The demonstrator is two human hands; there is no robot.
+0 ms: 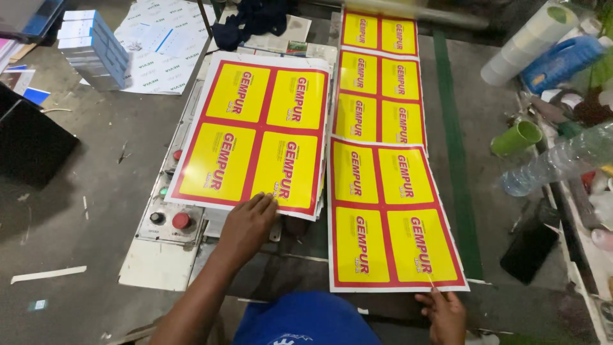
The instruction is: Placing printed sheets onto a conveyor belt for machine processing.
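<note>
1. While the left hand (246,223) rests flat on the near edge of a stack of printed sheets (255,131), the right hand (444,313) pinches the near edge of a second printed sheet (391,217) lying to the right of the stack.
2. The right-hand sheet runs away from the person, its long side pointing up the belt (454,160); it lies wholly beyond the right hand's fingers (429,299), which grip only its bottom rim near the right corner. The right hand is plainly the nearer one to it.
3. The left hand's fingers (262,203) are spread and released, pressing down on the stack's lower right part without gripping anything. The stack lies ahead and slightly left of that hand.
4. The right hand's fingers are closed on the sheet's edge, thumb and forefinger holding it.
5. Further sheets of the same yellow and red print (380,83) follow in a line behind, overlapping one another.
6. A control panel with a red button (181,220) sits just left of the left hand; a green cup (516,137), a clear bottle (555,163) and a paper roll (530,41) stand at the right.
</note>
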